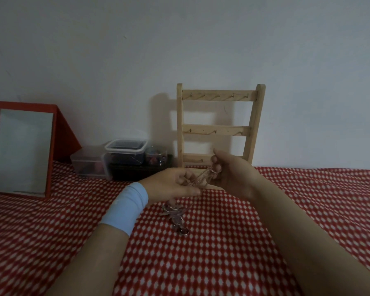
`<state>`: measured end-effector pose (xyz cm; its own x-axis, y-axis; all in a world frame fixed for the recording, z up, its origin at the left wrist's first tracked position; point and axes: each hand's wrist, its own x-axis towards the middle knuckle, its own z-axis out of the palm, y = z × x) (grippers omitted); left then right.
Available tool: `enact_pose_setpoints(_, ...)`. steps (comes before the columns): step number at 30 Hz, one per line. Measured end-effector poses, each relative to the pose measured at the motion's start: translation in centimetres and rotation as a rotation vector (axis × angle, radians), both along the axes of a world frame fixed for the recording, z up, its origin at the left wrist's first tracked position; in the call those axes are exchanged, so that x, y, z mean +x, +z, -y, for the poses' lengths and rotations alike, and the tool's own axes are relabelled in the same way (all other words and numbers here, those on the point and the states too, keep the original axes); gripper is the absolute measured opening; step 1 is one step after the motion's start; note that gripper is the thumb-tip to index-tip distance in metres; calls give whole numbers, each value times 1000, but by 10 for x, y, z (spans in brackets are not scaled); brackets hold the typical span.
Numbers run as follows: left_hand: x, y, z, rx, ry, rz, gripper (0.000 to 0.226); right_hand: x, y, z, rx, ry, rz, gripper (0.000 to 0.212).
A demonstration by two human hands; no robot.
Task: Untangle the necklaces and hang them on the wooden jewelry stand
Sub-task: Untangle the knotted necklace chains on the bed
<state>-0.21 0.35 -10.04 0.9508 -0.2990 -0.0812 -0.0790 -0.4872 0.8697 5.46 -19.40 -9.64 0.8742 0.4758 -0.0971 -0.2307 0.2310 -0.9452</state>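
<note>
Two pinches hold one necklace (201,178) taut: left hand (173,184) and right hand (232,174); tangle (176,215) trails onto the cloth (222,248). Stand (219,96) at the back edge. Beside it, lidded tub (126,147), dark contents; jar (156,156), coloured bits.

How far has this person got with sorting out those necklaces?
Nothing looks done yet: the hooks of the wooden jewelry stand show no necklace. In hand: the left hand and right hand pinch a stretch of the tangled necklaces, whose rest trails onto the red cloth. Left: separating them all and hanging each.
</note>
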Motion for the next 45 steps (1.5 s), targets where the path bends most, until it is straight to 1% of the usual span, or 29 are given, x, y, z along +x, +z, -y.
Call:
enact_pose_setpoints(3, -1, 1, -2, 96, 12, 80, 6, 1, -1, 1, -50, 31, 12, 35)
enact_pose_setpoints(5, 1, 2, -5, 130, 27, 113, 6, -1, 1, 2, -161, 28, 80, 34)
enact_pose_setpoints(6, 1, 3, -6, 139, 27, 118, 8, -2, 1, 2, -249, 17, 136, 33)
enact_pose_setpoints(9, -1, 7, -7, 222, 24, 139, 15, -6, 3, -1, -618, -72, 303, 31)
enact_pose_setpoints(10, -2, 8, -6, 224, -3, 104, 17, -3, 2, -1, -764, -69, 365, 32)
enact_pose_setpoints(13, -7, 9, -1, 191, -141, -96, 22, 6, -1, 7, -1183, 84, 512, 38)
enact_pose_setpoints(14, -7, 8, -2, 190, -149, -113, 22, 9, -2, 11, -1314, 122, 539, 39)
enact_pose_setpoints(16, -5, 5, -2, 163, -87, -68, 25, 14, -6, 18, -1550, 129, 586, 42)
enact_pose_setpoints(18, -2, 4, -5, 192, 10, 29, 27, 18, -9, 20, -1669, 65, 637, 39)
enact_pose_setpoints(20, -2, 3, -8, 326, 31, 106, 28, 15, -10, 15, -1678, -41, 744, 28)
enact_pose_setpoints(21, -5, 2, -8, 402, 18, 96, 30, 13, -11, 10, -1627, -76, 802, 23)
enact_pose_setpoints(22, -7, 0, -8, 483, 1, 56, 37, 9, -10, 4, -1535, -72, 839, 20)
enact_pose_setpoints(24, -11, -6, -7, 632, -28, -23, 51, 0, -10, -9, -1338, 55, 841, 19)
enact_pose_setpoints(25, -10, -10, -6, 678, -27, -27, 51, -5, -9, -16, -1296, 162, 822, 21)
enact_pose_setpoints(27, -9, -15, -6, 713, 5, 2, 38, -13, -11, -26, -1307, 372, 775, 27)
enact_pose_setpoints(28, -9, -17, -5, 738, 12, 15, 34, -14, -15, -29, -1326, 434, 765, 29)
enact_pose_setpoints(30, -7, -19, -4, 787, 13, 19, 33, -14, -17, -31, -1354, 461, 796, 29)
enact_pose_setpoints(33, -9, -14, -5, 791, 6, -24, 34, -14, -13, -30, -1364, 458, 798, 26)
enact_pose_setpoints(36, -8, -13, -11, 767, -54, -58, 23, -18, -11, -30, -1391, 430, 785, 24)
enact_pose_setpoints(38, -7, -14, -15, 781, -25, -82, 31, -19, -12, -31, -1414, 327, 804, 25)
enact_pose_setpoints(40, -3, -17, -19, 739, 34, -70, 36, -21, -13, -30, -1440, 189, 839, 24)
enact_pose_setpoints(41, -1, -18, -22, 674, 81, -39, 31, -23, -13, -29, -1454, 122, 863, 22)
enact_pose_setpoints(43, 1, -21, -28, 530, 249, 72, 14, -28, -16, -28, -1428, 12, 886, 17)
enact_pose_setpoints(44, 2, -24, -32, 523, 357, 141, 11, -30, -19, -28, -1380, -13, 879, 16)
enact_pose_setpoints(45, 2, -27, -34, 571, 445, 214, 15, -32, -22, -28, -1328, -23, 865, 16)
